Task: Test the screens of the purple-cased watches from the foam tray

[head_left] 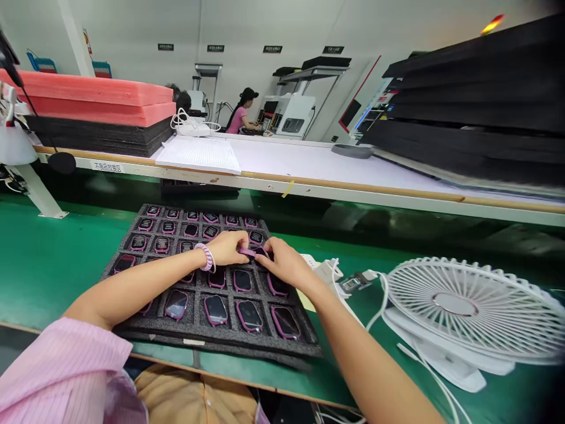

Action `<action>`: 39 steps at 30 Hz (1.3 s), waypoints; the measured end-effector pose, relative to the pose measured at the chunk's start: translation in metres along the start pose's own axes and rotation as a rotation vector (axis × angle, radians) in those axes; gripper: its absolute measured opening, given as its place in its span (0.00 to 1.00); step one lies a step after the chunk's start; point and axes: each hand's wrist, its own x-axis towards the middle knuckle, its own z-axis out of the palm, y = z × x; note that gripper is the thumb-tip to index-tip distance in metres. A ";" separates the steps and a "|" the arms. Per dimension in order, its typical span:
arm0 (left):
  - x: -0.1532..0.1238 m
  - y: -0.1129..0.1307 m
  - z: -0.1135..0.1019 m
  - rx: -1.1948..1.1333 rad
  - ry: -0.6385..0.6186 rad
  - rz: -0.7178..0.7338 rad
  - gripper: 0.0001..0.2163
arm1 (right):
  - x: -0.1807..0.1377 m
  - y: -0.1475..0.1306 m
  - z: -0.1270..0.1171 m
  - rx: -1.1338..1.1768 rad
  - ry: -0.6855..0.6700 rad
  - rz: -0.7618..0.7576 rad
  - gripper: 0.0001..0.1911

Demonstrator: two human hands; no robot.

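A black foam tray lies on the green bench in front of me, its pockets filled with several pink-rimmed smartwatch bodies. Both my hands meet over the tray's right middle. My left hand, with a pink coil band on the wrist, pinches one end of a pink watch body. My right hand grips the same piece from the other side, fingers curled over it. Most of that piece is hidden by my fingers.
A white desk fan lies tilted at the right, with white cables and a plug beside the tray. A raised shelf behind carries pink and black foam stacks. Another person sits far back.
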 end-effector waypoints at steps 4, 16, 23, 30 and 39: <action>-0.020 0.002 -0.033 -0.354 0.040 -0.058 0.09 | 0.009 0.002 0.002 0.121 0.010 -0.030 0.02; -0.078 -0.031 -0.072 -0.712 0.350 -0.308 0.08 | 0.041 -0.081 -0.010 1.717 -0.433 -0.116 0.21; -0.085 -0.037 -0.058 -0.607 0.474 -0.292 0.09 | 0.027 -0.097 0.010 1.844 -0.522 -0.271 0.22; -0.092 -0.047 -0.052 -0.174 0.474 -0.130 0.17 | 0.026 -0.086 0.022 1.881 -0.526 -0.338 0.29; -0.096 -0.047 -0.043 -0.189 0.516 -0.060 0.20 | 0.024 -0.088 0.024 1.994 -0.599 -0.426 0.27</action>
